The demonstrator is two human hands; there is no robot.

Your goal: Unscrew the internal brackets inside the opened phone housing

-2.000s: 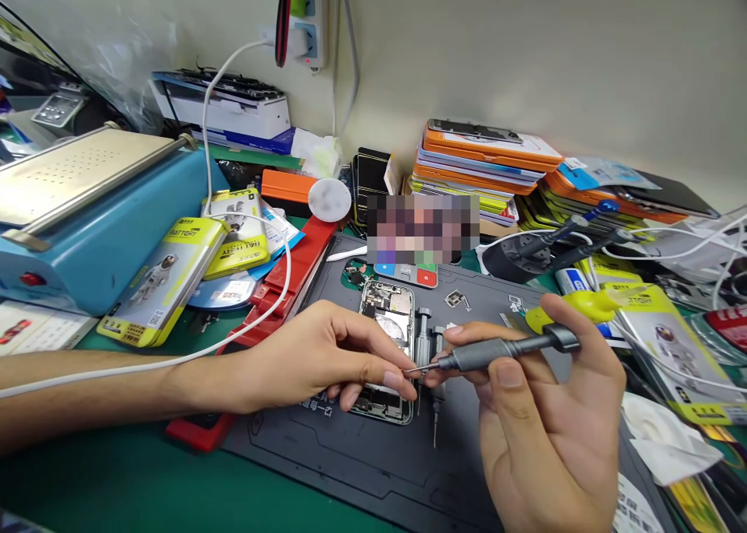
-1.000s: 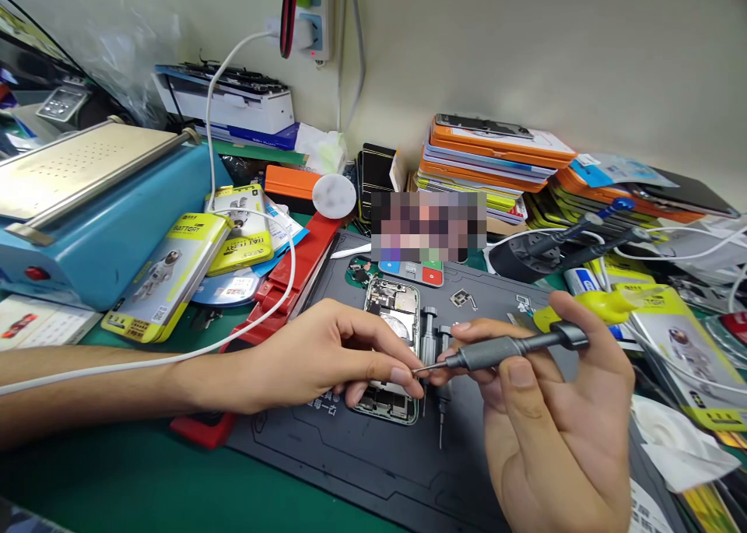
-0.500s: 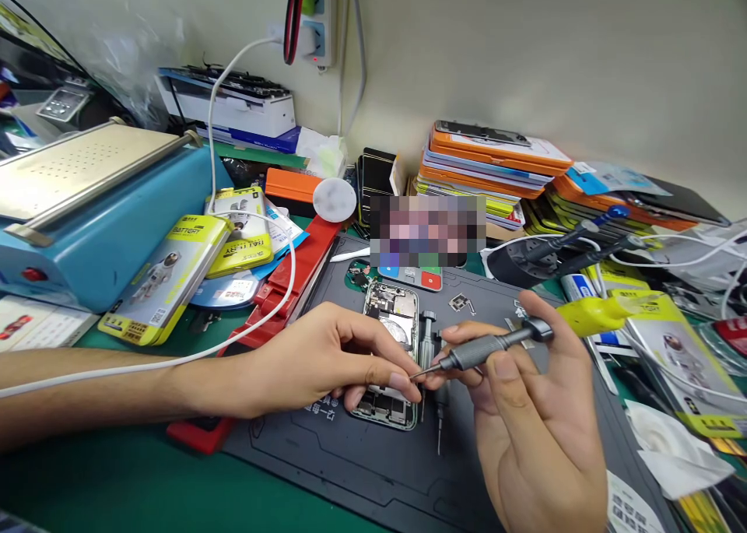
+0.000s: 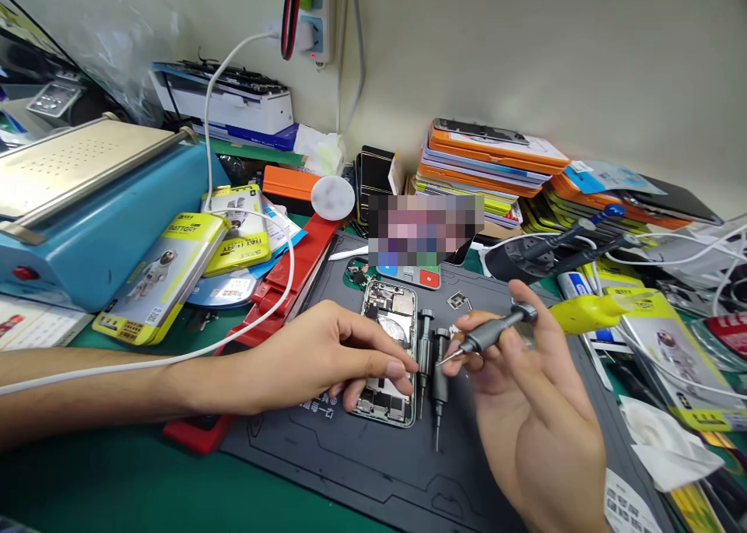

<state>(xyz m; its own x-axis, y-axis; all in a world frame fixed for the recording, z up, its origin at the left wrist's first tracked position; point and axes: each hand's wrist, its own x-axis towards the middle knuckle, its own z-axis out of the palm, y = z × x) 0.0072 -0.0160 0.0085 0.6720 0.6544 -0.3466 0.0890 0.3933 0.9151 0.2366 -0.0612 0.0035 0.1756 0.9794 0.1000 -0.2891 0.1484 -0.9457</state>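
Observation:
My right hand [image 4: 525,393] grips a grey precision screwdriver [image 4: 490,332] by its handle, its thin tip pointing down and left. My left hand [image 4: 332,362] reaches over an opened phone [image 4: 397,412] whose internal parts are exposed. Its thumb and forefinger are pinched near the phone's right edge; anything between them is too small to make out. The left fingers cover the middle of the phone. Two more screwdrivers lie to the right of the phone, a silver-grey one [image 4: 426,350] and a darker one [image 4: 440,385]. Small metal parts [image 4: 459,300] rest beyond them.
Beneath the phone is a dark work mat [image 4: 350,471]. A blue heating machine [image 4: 110,229] and yellow battery boxes [image 4: 169,276] stand left. A white cable [image 4: 257,323] crosses over my left forearm. Stacked orange cases [image 4: 496,159] and a screwdriver holder [image 4: 513,261] sit at the back right.
The screwdriver in my right hand has drawn back to the right, its tip leaving my left fingertips. My left hand has stayed nearly in place over the phone.

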